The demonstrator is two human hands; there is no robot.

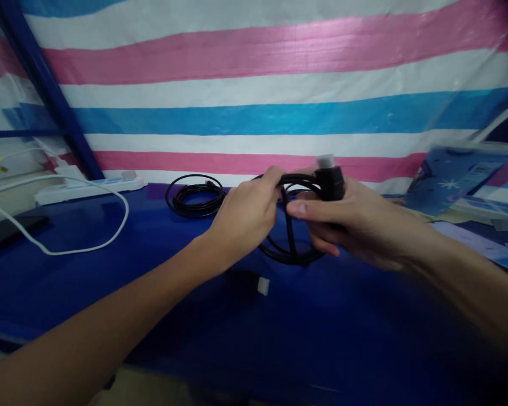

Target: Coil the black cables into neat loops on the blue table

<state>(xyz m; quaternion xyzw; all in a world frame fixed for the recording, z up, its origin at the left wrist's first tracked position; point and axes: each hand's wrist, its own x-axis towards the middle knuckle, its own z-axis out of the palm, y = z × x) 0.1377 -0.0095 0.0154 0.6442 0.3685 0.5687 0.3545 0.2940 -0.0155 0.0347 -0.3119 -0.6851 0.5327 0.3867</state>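
A black cable (291,225) with a bulky connector (332,181) is looped between my two hands above the blue table. Its connector has a pale, blurred tip pointing up, close to the thumb side of my right hand. My left hand (252,208) is closed round the cable's loops, its fingertips turned away from view. With thumb and fingers, my right hand (342,214) grips the loops from the other side. Lower down, below my left wrist, another connector with a light end (263,285) shows over the table; its dark body blends into the surface.
A second coiled black cable (197,198) lies behind my left hand. At the left are a white power strip (88,189), a looping white cord (125,217) and a dark flat object (14,232). A blue printed package (452,177) stands at the right. Striped sheeting (254,73) hangs behind the table (173,327).
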